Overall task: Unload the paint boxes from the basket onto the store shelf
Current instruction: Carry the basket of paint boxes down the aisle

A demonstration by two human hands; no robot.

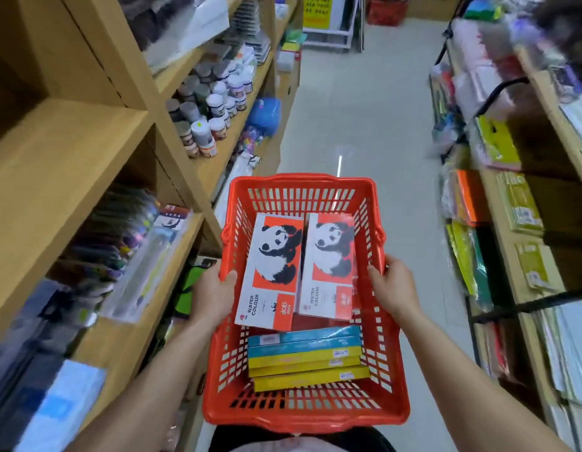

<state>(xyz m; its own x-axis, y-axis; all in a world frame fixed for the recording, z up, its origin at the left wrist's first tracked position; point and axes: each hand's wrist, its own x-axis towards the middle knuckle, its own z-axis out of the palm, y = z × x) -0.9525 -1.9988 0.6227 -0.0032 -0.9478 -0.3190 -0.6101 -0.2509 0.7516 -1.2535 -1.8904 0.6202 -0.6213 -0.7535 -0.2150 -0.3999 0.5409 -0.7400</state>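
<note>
**Inspector:** What is hidden or unclear?

**Recorder:** The goods at 9 and 3 o'clock are blurred. The labels on the jars (211,102) at 11 o'clock cannot be read. Both forearms are cut off at 6 o'clock. Whatever lies under the water colour boxes (273,272) is hidden.

**Inspector:** Grip and load?

**Recorder:** The basket (302,182) is clamped at its side rims. The left hand (214,295) is at 9 o'clock with its thumb hooked inside, and the right hand (394,288) is likewise at 3 o'clock. Both panda-printed boxes lie side by side within. A stack of blue and yellow flat boxes (307,357) is noted toward 6 o'clock.

**Inspector:** Surroundings?

**Recorder:** A pale floor (364,109) is recorded running to 12 o'clock. A wooden shelf (71,151) stands at 9 o'clock and stocked racks (511,256) at 3 o'clock.
</note>
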